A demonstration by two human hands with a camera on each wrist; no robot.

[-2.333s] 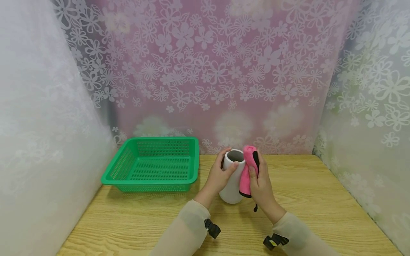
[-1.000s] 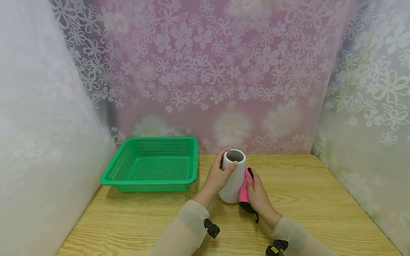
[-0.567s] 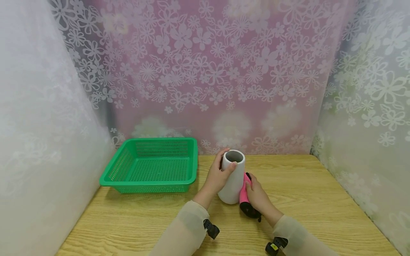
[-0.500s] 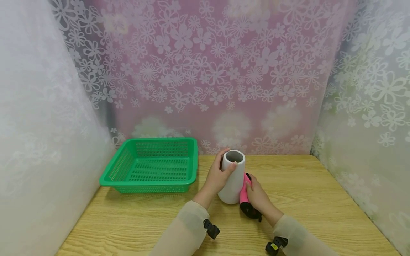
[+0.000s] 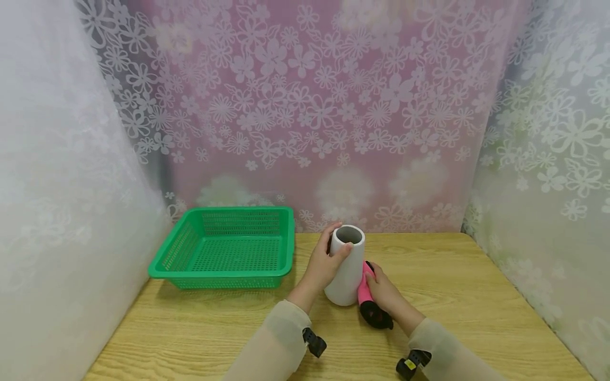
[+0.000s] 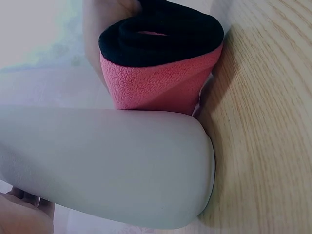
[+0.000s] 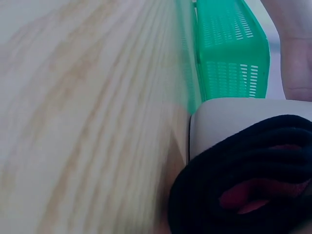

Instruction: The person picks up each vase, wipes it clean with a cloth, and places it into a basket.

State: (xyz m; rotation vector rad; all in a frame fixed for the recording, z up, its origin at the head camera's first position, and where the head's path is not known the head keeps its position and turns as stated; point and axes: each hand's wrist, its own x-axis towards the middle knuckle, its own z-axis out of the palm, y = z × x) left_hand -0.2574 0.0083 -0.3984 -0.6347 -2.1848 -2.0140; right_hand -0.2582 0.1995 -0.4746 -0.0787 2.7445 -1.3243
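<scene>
A white vase [image 5: 344, 278] stands upright on the wooden table, its round mouth facing up. My left hand [image 5: 323, 264] grips it near the top, thumb just below the rim and fingers round the far left side. In my right hand [image 5: 387, 295] is a folded pink cleaning cloth [image 5: 364, 290] with black edging, held against the vase's lower right side. The left wrist view shows the fleecy pink cloth [image 6: 156, 90] meeting the vase wall [image 6: 107, 165] close to the base. Rolled black layers of the cloth [image 7: 234, 170] fill the lower right wrist view.
Left of the vase sits a green plastic basket [image 5: 224, 273] with perforated walls and nothing in it. The wooden table [image 5: 452, 286] extends to the right. Flower-patterned curtains [image 5: 324, 106] enclose the back and both sides.
My right hand has slid the cloth down the vase's right side, from beside the rim to near the base, its lower end swinging toward me. The left hand keeps its grip.
</scene>
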